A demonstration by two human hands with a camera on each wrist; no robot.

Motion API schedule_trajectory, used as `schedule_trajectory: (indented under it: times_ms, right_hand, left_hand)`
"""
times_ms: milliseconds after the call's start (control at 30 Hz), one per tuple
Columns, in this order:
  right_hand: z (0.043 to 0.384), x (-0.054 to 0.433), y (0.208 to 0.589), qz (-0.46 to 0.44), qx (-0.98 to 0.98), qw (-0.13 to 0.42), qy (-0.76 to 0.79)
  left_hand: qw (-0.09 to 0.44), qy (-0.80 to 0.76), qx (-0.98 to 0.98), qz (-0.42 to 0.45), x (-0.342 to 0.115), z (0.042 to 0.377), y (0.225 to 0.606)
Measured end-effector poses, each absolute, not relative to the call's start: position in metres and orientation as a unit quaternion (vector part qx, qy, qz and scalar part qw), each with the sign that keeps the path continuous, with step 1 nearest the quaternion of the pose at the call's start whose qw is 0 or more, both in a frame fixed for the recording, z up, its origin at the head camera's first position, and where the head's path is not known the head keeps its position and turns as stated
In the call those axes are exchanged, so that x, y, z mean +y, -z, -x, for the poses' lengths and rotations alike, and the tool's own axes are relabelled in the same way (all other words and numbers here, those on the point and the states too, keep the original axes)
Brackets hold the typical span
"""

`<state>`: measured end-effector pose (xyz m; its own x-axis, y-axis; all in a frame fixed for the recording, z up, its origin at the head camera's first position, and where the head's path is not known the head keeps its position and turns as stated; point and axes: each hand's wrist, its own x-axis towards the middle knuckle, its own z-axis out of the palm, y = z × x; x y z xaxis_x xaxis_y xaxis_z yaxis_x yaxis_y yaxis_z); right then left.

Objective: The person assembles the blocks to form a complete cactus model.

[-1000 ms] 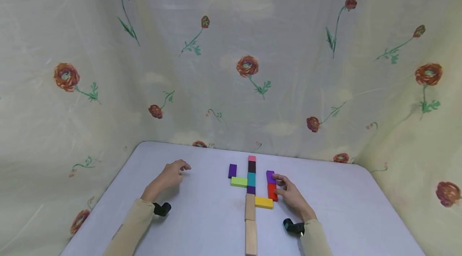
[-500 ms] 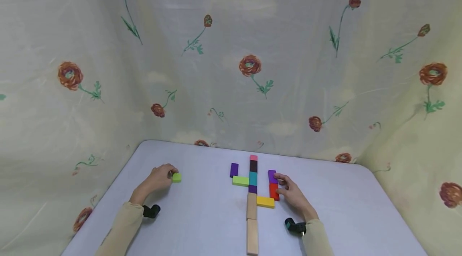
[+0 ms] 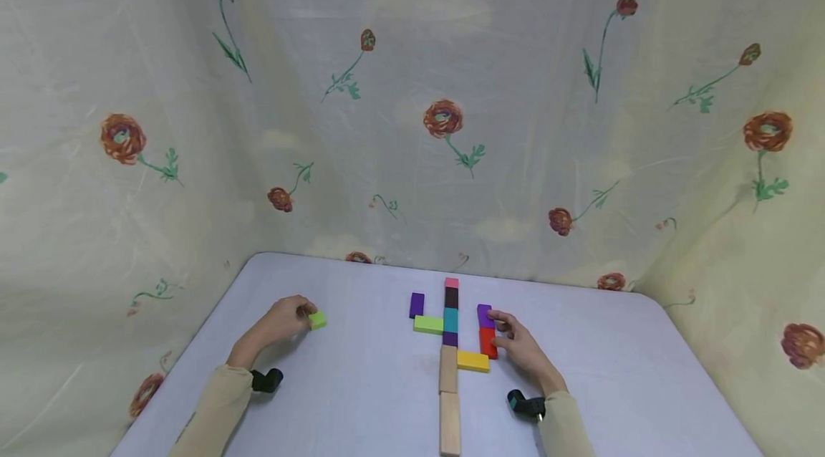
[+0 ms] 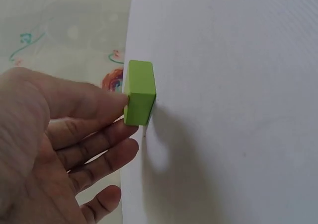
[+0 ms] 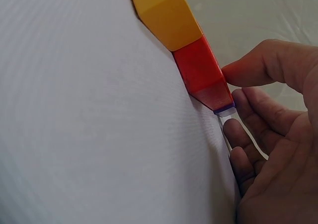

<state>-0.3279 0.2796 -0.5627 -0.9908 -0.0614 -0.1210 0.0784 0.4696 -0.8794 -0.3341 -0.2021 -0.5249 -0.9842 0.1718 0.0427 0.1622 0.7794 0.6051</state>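
Note:
Between thumb and fingers, my left hand [image 3: 282,321] pinches a lime green block [image 4: 142,79] above the left side of the table. My right hand [image 3: 523,353] touches the blocks to the right of the layout. Its thumb meets the side of a red block [image 3: 488,344], and its index finger reaches a purple block [image 3: 485,315] just beyond. In the right wrist view, the red block mostly hides the purple one. A yellow block [image 3: 473,362] lies crosswise near the red block's lower end and joins a central column.
The column runs through two plain wooden blocks [image 3: 449,371], a dark purple, a teal [image 3: 450,319], a dark brown and a pink block [image 3: 452,283]. Left of it lie another lime block [image 3: 428,324] and a purple block [image 3: 417,305]. A flowered curtain [image 3: 412,156] surrounds the white table [image 3: 367,400].
My left hand has moved left and now has the lime green block in its grip, tilting it slightly since half a second ago. The right hand keeps its place by the red and purple blocks.

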Motion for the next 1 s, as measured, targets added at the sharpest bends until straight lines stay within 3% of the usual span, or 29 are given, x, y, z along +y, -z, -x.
schedule_trajectory:
  times_ms: [500, 1000]
  right_hand:
    - [0.327, 0.279, 0.562, -0.004, 0.855, 0.067, 0.514]
    - [0.325, 0.279, 0.557, -0.005, 0.850, 0.067, 0.523]
  left_hand:
    - [0.000, -0.331, 0.939, -0.097, -0.197, 0.334, 0.527]
    - [0.001, -0.311, 0.946, -0.092, -0.153, 0.364, 0.527]
